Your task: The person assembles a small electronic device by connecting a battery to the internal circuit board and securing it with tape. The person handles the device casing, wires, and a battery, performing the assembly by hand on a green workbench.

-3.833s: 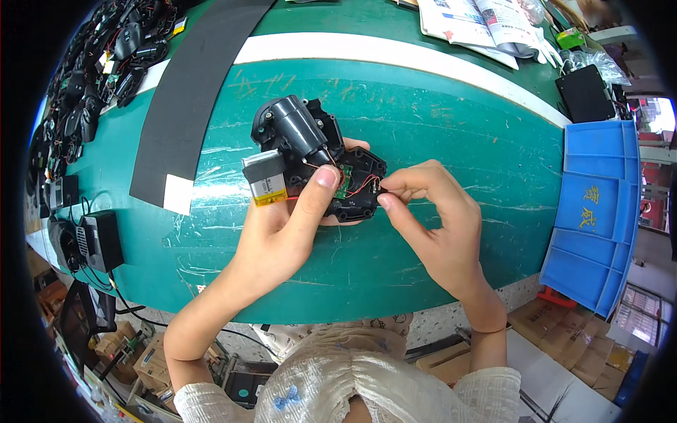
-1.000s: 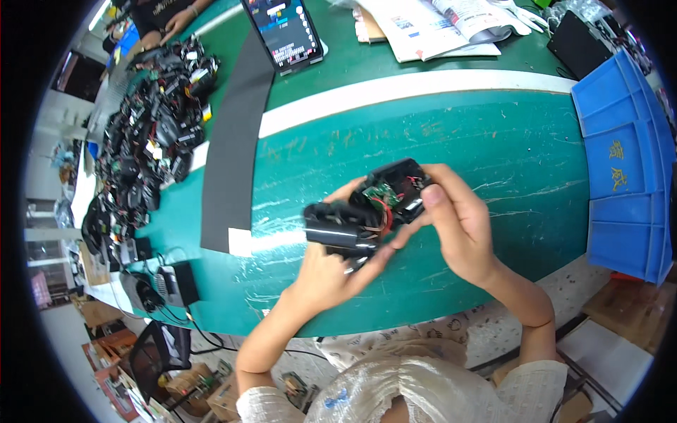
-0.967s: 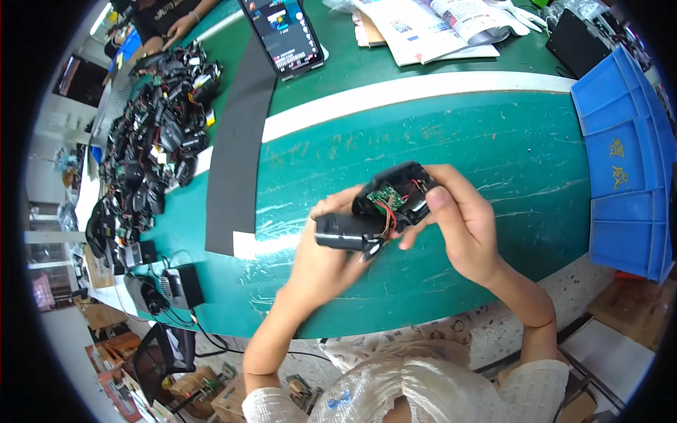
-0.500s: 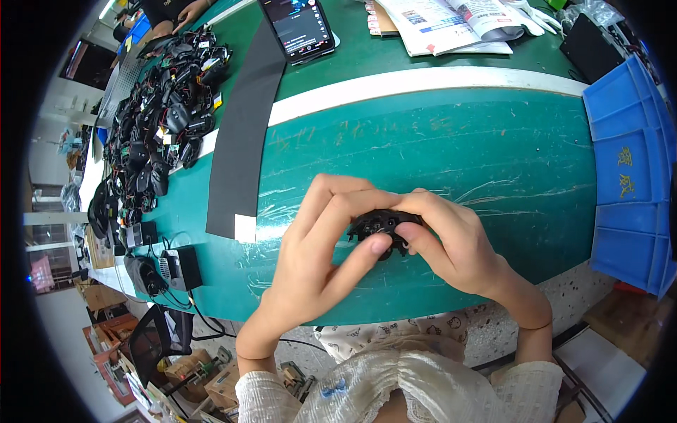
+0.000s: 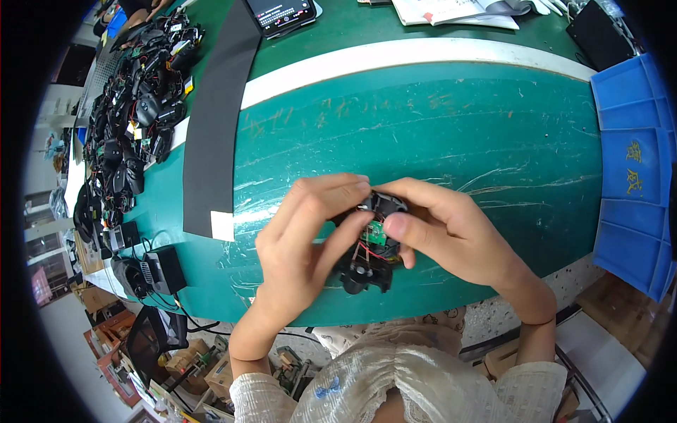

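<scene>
Between both hands is an opened black plastic electronic device (image 5: 386,204), above the green tabletop. A small green circuit board (image 5: 377,233) shows inside it, with thin red and other coloured wires. They run down towards a black plastic part (image 5: 363,276) that hangs at the near end. My left hand (image 5: 290,236) is closed on the device's left side, thumb at the board's edge and fingers bent over the far end. From the right, my right hand (image 5: 455,236) grips it, its thumb by the board. The right fingertips are partly hidden behind the device.
A heap of similar black devices with wires (image 5: 144,106) lies at the left. Beside it are a long black strip (image 5: 215,141) and a black box with cables (image 5: 163,269). A phone (image 5: 282,14) and papers (image 5: 451,13) lie at the back; blue bins (image 5: 635,169) stand right.
The device has come open or turned, so its green board, wires and a hanging black part now show. Both hands still hold it. The whole view has shifted slightly.
</scene>
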`<state>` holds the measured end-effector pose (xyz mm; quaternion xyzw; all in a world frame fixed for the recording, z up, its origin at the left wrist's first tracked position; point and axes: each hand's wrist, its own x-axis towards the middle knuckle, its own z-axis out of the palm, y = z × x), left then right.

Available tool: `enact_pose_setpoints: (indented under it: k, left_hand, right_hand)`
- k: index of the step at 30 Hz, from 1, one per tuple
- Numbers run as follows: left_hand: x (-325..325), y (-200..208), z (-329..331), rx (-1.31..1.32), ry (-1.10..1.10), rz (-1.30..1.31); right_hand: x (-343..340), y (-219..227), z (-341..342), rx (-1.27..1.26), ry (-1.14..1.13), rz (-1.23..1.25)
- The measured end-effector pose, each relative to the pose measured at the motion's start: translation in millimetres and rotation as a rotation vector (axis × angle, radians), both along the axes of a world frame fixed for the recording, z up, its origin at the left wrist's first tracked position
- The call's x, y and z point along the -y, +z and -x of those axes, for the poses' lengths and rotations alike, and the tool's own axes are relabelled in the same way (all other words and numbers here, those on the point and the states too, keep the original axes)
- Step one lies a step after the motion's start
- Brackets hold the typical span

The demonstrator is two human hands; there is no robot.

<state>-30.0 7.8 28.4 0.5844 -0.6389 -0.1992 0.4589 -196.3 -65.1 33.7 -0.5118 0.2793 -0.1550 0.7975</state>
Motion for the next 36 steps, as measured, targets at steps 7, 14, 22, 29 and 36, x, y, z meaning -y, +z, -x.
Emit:
enact_pose_setpoints:
  k: [7,14,22,29,36]
  left_hand:
    - [0,-4,-2,-0.208,0.044,0.039]
    - [1,-5,-3,0.195,0.066,0.059]
    - [1,-4,-5,0.034,0.053,-0.022]
    - [3,-6,-2,0.029,0.02,0.05]
    - [1,-6,-1,-0.04,0.026,-0.017]
  right_hand:
    - [-5,-26,-10,0.208,-0.119,0.475]
    - [-22,-29,-22,0.345,-0.2,-0.269]
    - [-17,-28,-14,0.324,-0.106,-0.419]
    - [-18,-27,-11,0.305,-0.12,-0.39]
    - [-20,-25,-13,0.314,-0.122,-0.398]
